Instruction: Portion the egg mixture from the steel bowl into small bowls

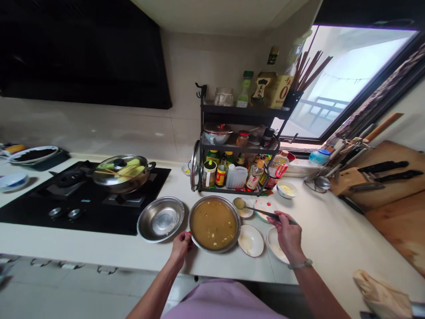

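A steel bowl (198, 208) full of brown soup sits on the white counter in front of me. My left hand (181, 245) grips its near left rim, fingers closed. My right hand (288, 231) is closed on the dark handle of a spoon (262, 212). The spoon's bowl hangs over a small dish (245, 213) just right of the soup. Two white saucers (251, 240) (272, 243) lie beside my right hand.
An empty steel bowl (161, 219) stands left of the soup. A lidded pan (120, 173) with chopsticks sits on the black hob (83, 199). A black condiment rack (237, 146) stands behind. At the right are a knife block (352, 180) and wooden boards (395, 195).
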The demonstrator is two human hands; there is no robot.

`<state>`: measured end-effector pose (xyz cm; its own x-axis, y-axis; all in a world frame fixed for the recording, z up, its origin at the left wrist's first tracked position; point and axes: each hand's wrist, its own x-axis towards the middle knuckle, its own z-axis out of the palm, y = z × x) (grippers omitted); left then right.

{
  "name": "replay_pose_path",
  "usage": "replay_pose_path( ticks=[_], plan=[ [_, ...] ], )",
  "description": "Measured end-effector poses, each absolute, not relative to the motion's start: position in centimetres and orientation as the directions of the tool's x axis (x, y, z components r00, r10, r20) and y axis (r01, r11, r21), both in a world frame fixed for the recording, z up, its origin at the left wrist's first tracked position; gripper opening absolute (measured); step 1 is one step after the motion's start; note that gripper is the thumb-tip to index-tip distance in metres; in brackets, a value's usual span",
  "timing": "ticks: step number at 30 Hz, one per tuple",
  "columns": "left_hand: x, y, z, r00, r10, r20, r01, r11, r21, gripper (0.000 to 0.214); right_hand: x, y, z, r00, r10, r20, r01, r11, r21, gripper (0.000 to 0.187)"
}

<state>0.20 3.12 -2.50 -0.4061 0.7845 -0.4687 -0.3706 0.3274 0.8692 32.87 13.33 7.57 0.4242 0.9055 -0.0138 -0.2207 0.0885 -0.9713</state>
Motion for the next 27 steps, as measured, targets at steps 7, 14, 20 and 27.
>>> replay_pose_path(
  ticks=[7,14,20,27],
  plan=[
    [0.3,3.2,-2.3,-0.417,0.771,-0.480,-0.383,0.330,0.863,0.046,34.4,13.4,5.2,0.367,0.920,0.135,0.141,0.089,-0.986,0.033],
    [0.3,3.1,-2.1,-0.406,0.775,-0.485,-0.366,0.348,0.863,0.046,34.8,11.8,4.6,0.053,0.903,0.426,0.425,0.366,-0.828,0.026],
    [0.3,3.1,-2.1,-0.409,0.779,-0.475,-0.366,0.337,0.867,0.046,33.6,9.8,6.2,-0.179,0.787,0.590,0.443,0.600,-0.666,0.022],
    [0.3,3.2,-2.5,-0.415,0.784,-0.461,-0.348,0.331,0.877,0.046,29.6,7.7,5.3,-0.235,0.855,0.463,0.324,0.518,-0.792,0.022]
  ],
)
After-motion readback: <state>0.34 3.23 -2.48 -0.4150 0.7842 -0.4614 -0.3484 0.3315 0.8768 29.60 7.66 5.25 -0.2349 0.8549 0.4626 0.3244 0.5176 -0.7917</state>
